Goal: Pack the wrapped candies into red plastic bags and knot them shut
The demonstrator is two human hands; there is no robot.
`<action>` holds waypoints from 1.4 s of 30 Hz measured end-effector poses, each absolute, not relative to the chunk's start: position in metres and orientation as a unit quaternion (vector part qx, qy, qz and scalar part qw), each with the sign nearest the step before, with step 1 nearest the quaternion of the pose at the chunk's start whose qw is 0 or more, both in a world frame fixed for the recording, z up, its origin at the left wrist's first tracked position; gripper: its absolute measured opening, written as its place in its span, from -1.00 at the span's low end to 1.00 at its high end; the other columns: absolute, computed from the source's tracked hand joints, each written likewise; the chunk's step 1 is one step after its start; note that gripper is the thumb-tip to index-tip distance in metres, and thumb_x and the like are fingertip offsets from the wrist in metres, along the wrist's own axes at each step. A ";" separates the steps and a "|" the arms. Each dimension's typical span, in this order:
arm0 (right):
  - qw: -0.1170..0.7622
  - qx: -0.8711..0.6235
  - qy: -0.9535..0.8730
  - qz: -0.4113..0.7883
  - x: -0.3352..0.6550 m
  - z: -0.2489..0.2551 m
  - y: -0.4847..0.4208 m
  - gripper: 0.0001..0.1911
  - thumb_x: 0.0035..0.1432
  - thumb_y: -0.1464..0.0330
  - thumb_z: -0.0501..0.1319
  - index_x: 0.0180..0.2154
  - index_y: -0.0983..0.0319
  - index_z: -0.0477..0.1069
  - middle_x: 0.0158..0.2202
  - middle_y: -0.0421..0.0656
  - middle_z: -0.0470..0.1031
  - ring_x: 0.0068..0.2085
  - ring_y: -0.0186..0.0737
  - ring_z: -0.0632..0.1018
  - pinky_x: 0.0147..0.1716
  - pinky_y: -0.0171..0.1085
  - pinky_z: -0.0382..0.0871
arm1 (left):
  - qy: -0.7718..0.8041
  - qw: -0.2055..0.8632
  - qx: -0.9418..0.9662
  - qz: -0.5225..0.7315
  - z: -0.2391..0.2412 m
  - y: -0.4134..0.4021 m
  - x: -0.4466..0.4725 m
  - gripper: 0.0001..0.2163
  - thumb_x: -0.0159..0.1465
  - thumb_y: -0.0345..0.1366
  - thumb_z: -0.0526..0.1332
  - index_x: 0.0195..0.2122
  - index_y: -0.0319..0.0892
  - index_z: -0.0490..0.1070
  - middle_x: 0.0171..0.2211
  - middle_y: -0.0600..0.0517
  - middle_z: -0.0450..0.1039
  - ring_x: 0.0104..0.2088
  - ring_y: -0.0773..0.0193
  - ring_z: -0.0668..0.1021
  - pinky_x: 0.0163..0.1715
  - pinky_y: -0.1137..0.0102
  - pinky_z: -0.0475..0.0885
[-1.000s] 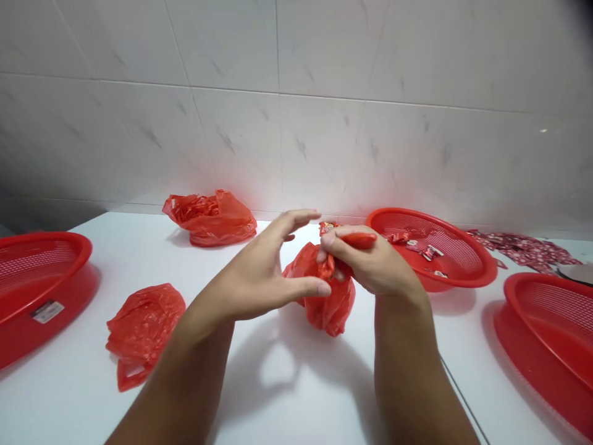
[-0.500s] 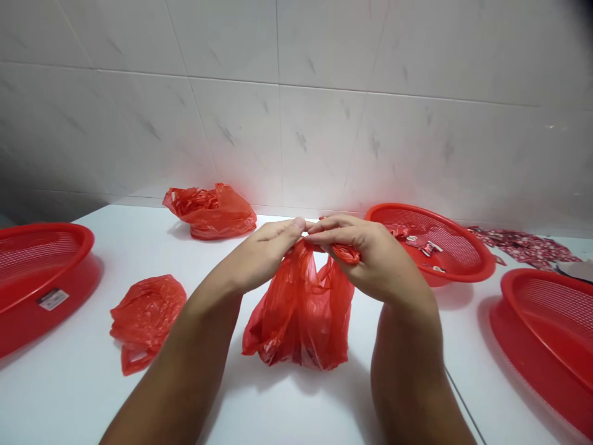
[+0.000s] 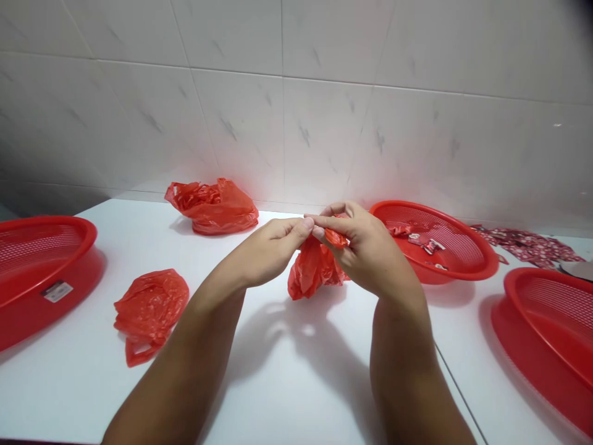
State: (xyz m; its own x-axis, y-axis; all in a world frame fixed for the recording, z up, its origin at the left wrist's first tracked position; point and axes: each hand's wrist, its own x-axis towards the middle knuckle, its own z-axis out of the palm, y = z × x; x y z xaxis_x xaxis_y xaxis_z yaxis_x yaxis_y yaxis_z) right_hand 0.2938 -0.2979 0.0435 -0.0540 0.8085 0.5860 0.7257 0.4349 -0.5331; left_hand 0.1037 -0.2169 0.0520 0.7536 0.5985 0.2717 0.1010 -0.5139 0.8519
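Note:
A small red plastic bag point(image 3: 311, 272) hangs bunched just above the white table point(image 3: 287, 383), held at its top by both hands. My left hand point(image 3: 271, 250) pinches the bag's top with thumb and fingers closed. My right hand point(image 3: 365, 247) is closed round the bag's twisted red handle, fingertips meeting those of the left hand. What is inside the bag is hidden.
A crumpled red bag point(image 3: 149, 311) lies at the left front, another red bag point(image 3: 213, 207) rests by the tiled wall. Red mesh baskets stand at far left point(image 3: 28, 247), behind my right hand point(image 3: 445, 259) with a few red wrapped pieces, and at right point(image 3: 546, 315). Red wrappers point(image 3: 528, 244) lie at the back right.
My open left hand closed onto the bag's top beside my right hand. The bag hung spread out half a second ago and is now drawn up into a smaller bunch.

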 end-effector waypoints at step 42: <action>0.382 -0.511 -0.685 0.351 0.315 0.035 -0.283 -0.47 0.38 -0.08 0.24 -0.40 0.21 0.54 -0.34 -0.13 0.64 -0.28 -0.16 0.66 -0.18 -0.20 0.57 | 0.266 0.277 0.851 0.358 0.056 -0.245 0.108 -0.71 0.47 -0.03 0.24 0.11 -0.03 0.45 0.17 -0.03 0.53 0.20 0.04 0.56 0.24 0.11 0.46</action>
State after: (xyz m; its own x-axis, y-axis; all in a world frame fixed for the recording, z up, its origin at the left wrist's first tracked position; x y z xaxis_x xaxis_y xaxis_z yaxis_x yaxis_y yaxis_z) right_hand 0.3155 -0.2832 0.0348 -0.1853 0.9687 0.1651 0.4331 0.2313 -0.8712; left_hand 0.1082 -0.2446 0.0563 0.6016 0.6510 0.4629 0.2542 -0.7054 0.6616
